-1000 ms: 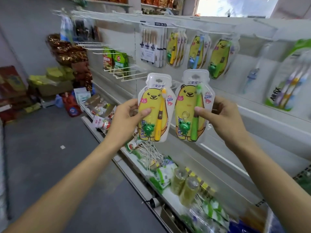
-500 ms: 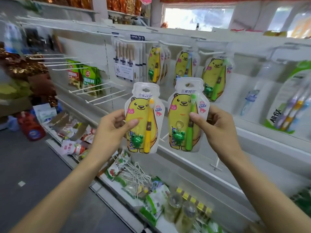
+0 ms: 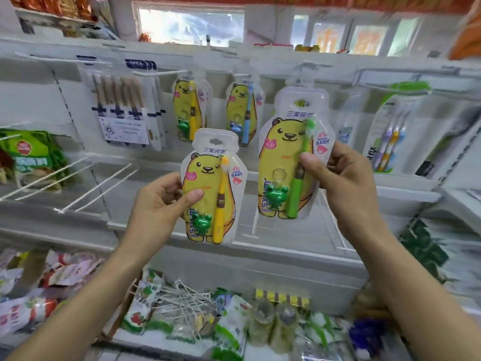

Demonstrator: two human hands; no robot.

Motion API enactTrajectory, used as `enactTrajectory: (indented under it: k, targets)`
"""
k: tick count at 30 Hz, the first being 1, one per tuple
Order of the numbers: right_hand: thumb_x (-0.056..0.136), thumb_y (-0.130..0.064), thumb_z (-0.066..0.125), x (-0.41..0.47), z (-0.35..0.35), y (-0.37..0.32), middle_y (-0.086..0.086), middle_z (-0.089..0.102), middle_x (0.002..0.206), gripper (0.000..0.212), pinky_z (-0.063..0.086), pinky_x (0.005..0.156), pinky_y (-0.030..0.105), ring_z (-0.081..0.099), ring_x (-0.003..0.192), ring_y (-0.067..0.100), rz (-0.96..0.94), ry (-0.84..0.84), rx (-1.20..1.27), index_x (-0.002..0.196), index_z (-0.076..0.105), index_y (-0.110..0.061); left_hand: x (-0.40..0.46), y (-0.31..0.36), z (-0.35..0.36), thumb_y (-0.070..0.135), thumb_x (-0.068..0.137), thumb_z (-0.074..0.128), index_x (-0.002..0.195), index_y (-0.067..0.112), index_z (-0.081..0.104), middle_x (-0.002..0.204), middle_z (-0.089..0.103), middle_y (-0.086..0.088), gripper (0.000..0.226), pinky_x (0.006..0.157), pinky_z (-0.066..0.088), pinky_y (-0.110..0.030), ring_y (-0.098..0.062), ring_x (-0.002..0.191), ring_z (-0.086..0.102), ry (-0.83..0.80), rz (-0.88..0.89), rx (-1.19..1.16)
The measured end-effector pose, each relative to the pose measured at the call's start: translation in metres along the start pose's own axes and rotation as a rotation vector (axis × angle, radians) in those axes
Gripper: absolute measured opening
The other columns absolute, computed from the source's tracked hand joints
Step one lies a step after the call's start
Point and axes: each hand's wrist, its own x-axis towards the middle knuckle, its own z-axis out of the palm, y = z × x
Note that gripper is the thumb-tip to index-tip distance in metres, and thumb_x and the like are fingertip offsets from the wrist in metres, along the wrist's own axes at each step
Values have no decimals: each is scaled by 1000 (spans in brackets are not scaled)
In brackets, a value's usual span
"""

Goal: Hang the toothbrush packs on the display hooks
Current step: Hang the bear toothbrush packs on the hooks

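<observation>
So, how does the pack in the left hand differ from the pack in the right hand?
The left hand holds a pack with a yellow toothbrush; the right hand holds a pack with a green toothbrush. The yellow-brush pack sits lower, while the green-brush pack is raised toward the hooks and looks larger in view. Both show a yellow bear and a green frog charm, and neither hangs on a hook yet.

Yellow bear-printed plastic toothbrush pack between left hand thumb and fingers; green-brush twin pack likewise in right hand.
</observation>
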Motion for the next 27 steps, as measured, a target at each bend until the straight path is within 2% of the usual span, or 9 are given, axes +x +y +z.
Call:
enactTrajectory:
  k: [3,4,8,11,13,18,22,24,27]
  targets:
    - [94,-10,65,-1,14,-9,-5,78,95,14,59,79,35,73,87,13,3,94,-13,103,71,-19,12,-7,-15,28,79,77,92,40,76,97,78,2,17,69,59,-29,-28,88,70,-71,21,-49]
    - [95,-10,64,-1,16,-11,-5,78,95,14,59,79,35,73,88,14,9,127,-16,103,71,-18,13,-9,-19,27,79,74,92,38,76,98,78,2,17,68,58,-25,-25,88,71,-94,22,-60]
    - [95,-13,64,1,21,-15,1,78,96,11,60,81,41,73,89,20,38,229,-43,102,71,-17,17,-17,-28,25,79,71,94,35,76,97,78,2,19,66,57,-27,-25,86,69,-165,23,-91]
    - [96,-11,63,3,25,-14,-3,77,88,11,59,76,36,71,84,17,66,262,-79,99,70,-18,21,-20,-34,33,78,80,92,41,76,95,78,5,17,62,56,-27,-22,81,67,-194,15,-107]
    - [96,-11,63,5,26,-12,-5,77,86,12,60,78,38,71,83,17,80,269,-104,96,70,-21,24,-23,-38,36,76,81,92,42,76,95,78,5,17,60,54,-23,-21,79,66,-207,21,-105]
    - [96,-11,63,15,29,-12,-3,77,90,12,58,78,37,71,88,19,75,273,-117,99,70,-19,29,-28,-44,33,79,81,96,40,75,97,78,3,20,61,53,-23,-37,81,64,-228,20,-96]
    - [96,-8,61,22,32,-11,-7,76,85,12,56,71,27,71,83,12,73,273,-81,98,69,-17,29,-33,-46,27,81,78,97,35,75,97,77,1,18,64,53,-25,-42,85,62,-229,1,-85]
    - [96,-8,61,25,32,-9,-3,76,91,12,56,72,28,71,85,14,78,272,-59,106,68,-8,28,-34,-45,25,81,77,96,35,75,97,77,1,18,64,53,-23,-40,85,63,-227,-2,-93]
    - [96,-5,59,27,32,-7,-3,76,92,17,56,72,26,71,85,12,54,288,-29,112,65,-3,27,-33,-41,24,79,70,95,37,75,97,78,2,21,64,53,-19,-24,81,67,-217,-16,-111]
